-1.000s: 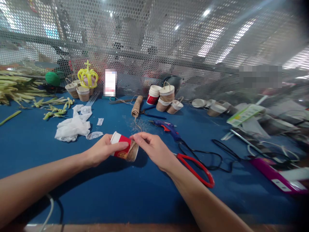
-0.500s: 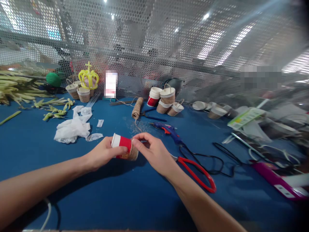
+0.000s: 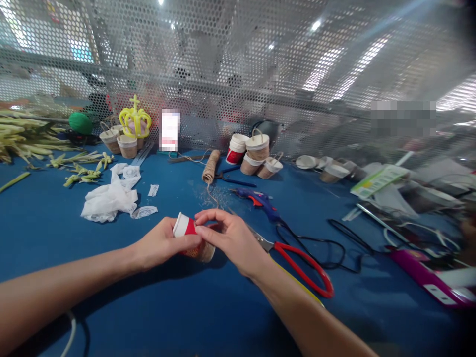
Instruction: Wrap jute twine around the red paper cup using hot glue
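My left hand [image 3: 158, 246] is closed around a red and white paper cup [image 3: 180, 225], which lies tilted with its white rim toward the upper left. Brown twine is wound in rows around the cup's base end. Pinched against the red band, the fingers of my right hand [image 3: 236, 243] press on the twine, and their tips partly cover it. A loose strand of twine [image 3: 213, 195] runs down from the twine spool [image 3: 211, 166] and passes behind my right hand.
Right of my hands lie a blue glue gun [image 3: 258, 200] with a black cord and red-handled scissors [image 3: 305, 267]. Pliers [image 3: 238, 179] rest by the spool. Twine-covered cups [image 3: 256, 148] stand farther back. Crumpled white lace [image 3: 109, 201] lies left, and a purple power strip [image 3: 420, 272] right.
My right hand has moved left along the cup toward its rim, onto the red band. The cup has dipped slightly and turned. More of the scissors and a yellow strip now show.
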The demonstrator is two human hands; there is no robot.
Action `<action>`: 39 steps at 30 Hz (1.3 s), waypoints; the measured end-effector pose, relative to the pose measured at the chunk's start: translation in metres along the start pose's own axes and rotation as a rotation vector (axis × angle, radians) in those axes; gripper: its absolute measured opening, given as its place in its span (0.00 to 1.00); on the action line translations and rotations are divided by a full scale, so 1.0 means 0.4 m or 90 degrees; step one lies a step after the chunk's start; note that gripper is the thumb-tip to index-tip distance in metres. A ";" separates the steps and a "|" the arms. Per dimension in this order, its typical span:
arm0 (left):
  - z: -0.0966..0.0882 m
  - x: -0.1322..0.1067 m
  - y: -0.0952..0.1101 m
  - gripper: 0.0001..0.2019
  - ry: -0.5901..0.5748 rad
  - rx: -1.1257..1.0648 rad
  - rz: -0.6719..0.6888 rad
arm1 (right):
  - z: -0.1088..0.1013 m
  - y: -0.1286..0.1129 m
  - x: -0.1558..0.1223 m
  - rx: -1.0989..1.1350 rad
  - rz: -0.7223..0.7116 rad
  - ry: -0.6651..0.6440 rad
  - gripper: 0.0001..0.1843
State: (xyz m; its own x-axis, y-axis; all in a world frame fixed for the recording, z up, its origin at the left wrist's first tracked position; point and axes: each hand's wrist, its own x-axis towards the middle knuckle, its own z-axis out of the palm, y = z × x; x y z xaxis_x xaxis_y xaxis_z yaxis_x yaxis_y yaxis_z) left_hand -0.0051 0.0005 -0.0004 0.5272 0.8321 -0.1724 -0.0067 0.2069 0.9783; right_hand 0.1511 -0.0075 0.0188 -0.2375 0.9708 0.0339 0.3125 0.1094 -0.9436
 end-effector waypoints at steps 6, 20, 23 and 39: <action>0.000 -0.004 -0.007 0.13 -0.018 0.021 0.003 | 0.004 0.006 -0.001 0.093 0.049 -0.030 0.05; -0.012 0.001 -0.007 0.14 0.081 0.084 -0.010 | -0.066 -0.062 -0.021 -0.191 -0.074 0.037 0.06; -0.019 0.006 -0.007 0.13 0.090 0.082 -0.019 | -0.155 -0.075 -0.004 -0.320 -0.040 0.192 0.09; -0.025 0.023 0.015 0.12 0.118 0.094 -0.057 | -0.310 0.098 0.065 -0.130 0.248 0.268 0.05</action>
State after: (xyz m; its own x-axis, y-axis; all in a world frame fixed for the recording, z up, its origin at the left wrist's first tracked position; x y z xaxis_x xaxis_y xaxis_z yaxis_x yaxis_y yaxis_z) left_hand -0.0087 0.0146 0.0028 0.3554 0.8969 -0.2633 0.1637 0.2176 0.9622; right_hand 0.2713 0.0487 0.0237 0.3013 0.9442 -0.1335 0.4837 -0.2720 -0.8319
